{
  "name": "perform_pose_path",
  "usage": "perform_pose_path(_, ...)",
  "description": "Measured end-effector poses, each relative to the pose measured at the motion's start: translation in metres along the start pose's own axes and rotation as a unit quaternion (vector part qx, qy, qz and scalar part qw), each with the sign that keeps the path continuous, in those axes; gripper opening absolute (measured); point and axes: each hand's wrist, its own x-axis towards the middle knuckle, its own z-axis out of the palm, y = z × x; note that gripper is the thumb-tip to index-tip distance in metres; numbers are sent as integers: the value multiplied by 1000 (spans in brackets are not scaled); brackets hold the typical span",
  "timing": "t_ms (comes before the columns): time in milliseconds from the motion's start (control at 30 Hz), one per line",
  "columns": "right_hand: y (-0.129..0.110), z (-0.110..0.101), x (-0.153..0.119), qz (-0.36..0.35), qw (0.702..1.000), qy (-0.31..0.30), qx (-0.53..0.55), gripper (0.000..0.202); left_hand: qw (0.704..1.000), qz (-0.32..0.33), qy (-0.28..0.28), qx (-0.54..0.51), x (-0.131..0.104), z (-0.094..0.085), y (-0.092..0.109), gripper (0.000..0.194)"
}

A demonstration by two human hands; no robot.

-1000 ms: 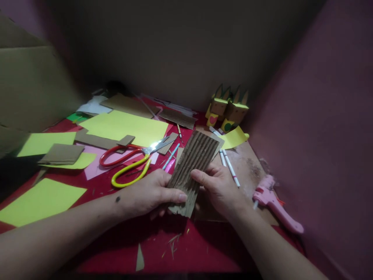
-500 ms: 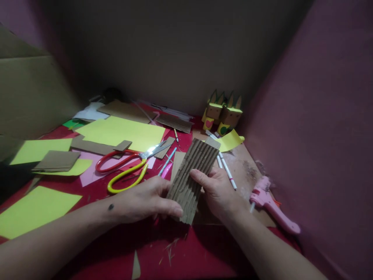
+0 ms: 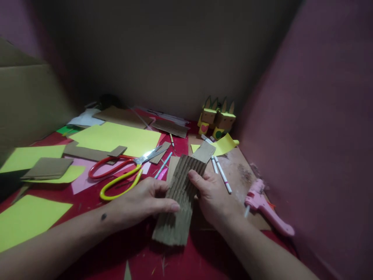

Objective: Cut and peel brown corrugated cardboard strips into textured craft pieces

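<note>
I have the strip [image 3: 179, 206] of ridged cardboard in both hands, raised over the near part of the red surface [image 3: 116, 252]. My left hand [image 3: 142, 202] grips its left edge, the fingers closed on it with the thumb lying across the front. My right hand [image 3: 218, 198] grips the right edge higher up, fingers closed there too, the thumb pressed on the ridges and pointing up to the left. The strip slants, its top leaning away to the right and its ragged lower end toward me, below both my thumbs.

Just past the strip's top I see a paler piece [image 3: 204, 151]. To the left of the strip lie the scissors [image 3: 136, 161], one handle red and one yellow, blades pointing away to the right. Beside the blades are a blue stick [image 3: 163, 165] and a small offcut [image 3: 159, 153].

Farther left, a large yellow sheet [image 3: 116, 138] spreads out behind the scissors, and a folded brown piece [image 3: 48, 168] rests on yellow paper [image 3: 70, 175]. Another yellow sheet lies nearer my left forearm.

On my right, a brown board [image 3: 239, 167] carries white markers [image 3: 223, 175]. The pink glue gun [image 3: 266, 208] lies by its right edge, near the wall [image 3: 320, 136]. Two little box figures [image 3: 217, 122] with pointed tops stand at the back, one showing a pink heart.
</note>
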Motion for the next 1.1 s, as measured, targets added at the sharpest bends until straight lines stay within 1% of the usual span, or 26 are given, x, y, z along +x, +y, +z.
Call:
perform_pose_path(67, 4, -1, 1, 6, 1000, 22, -4, 30, 997, 39, 49, 44, 0, -2, 0, 28)
perform_pose_path(133, 6, 0, 1, 16, 1000, 16, -12, 31, 993, 62, 80, 63, 0, -3, -1, 35)
perform_pose_path(200, 5, 1, 1, 29, 999, -2, -20, 31, 993, 64, 82, 49, 0, -5, 0, 36)
perform_pose_path(300, -4, 3, 2, 25, 998, -30, -48, 31, 996, 59, 62, 25, -1, -5, 3, 33)
perform_pose_path(367, -12, 4, 4, -26, 996, -30, -85, 25, 995, 62, 61, 47, -1, -3, 8, 33)
perform_pose_path(433, -18, 5, 8, -52, 994, -15, -95, 23, 991, 60, 91, 84, -1, -1, 16, 32)
perform_pose_path(500, -23, 5, 13, -52, 993, -5, -107, 22, 986, 58, 127, 93, 1, 0, 25, 33)
perform_pose_path(567, -27, 4, 20, -45, 991, -10, -129, 23, 985, 60, 143, 78, 6, -1, 34, 35)
perform_pose_path(667, -33, 0, 29, -44, 988, -29, -143, 28, 985, 81, 146, 33, 17, -4, 42, 34)
perform_pose_path(767, -34, -3, 33, -78, 990, -20, -115, 28, 986, 97, 138, -6, 28, -5, 39, 32)
perform_pose_path(833, -31, -3, 31, -92, 991, -6, -94, 24, 985, 106, 137, -5, 31, -3, 33, 35)
perform_pose_path(967, -23, -2, 23, -75, 995, 4, -68, 18, 980, 116, 164, -4, 26, 2, 26, 38)
perform_pose_path(1033, -19, -1, 20, -56, 996, -8, -74, 20, 981, 105, 160, -17, 21, 2, 25, 36)
perform_pose_path(1100, -17, 1, 20, -41, 996, -23, -82, 24, 985, 93, 144, -27, 18, 0, 25, 35)
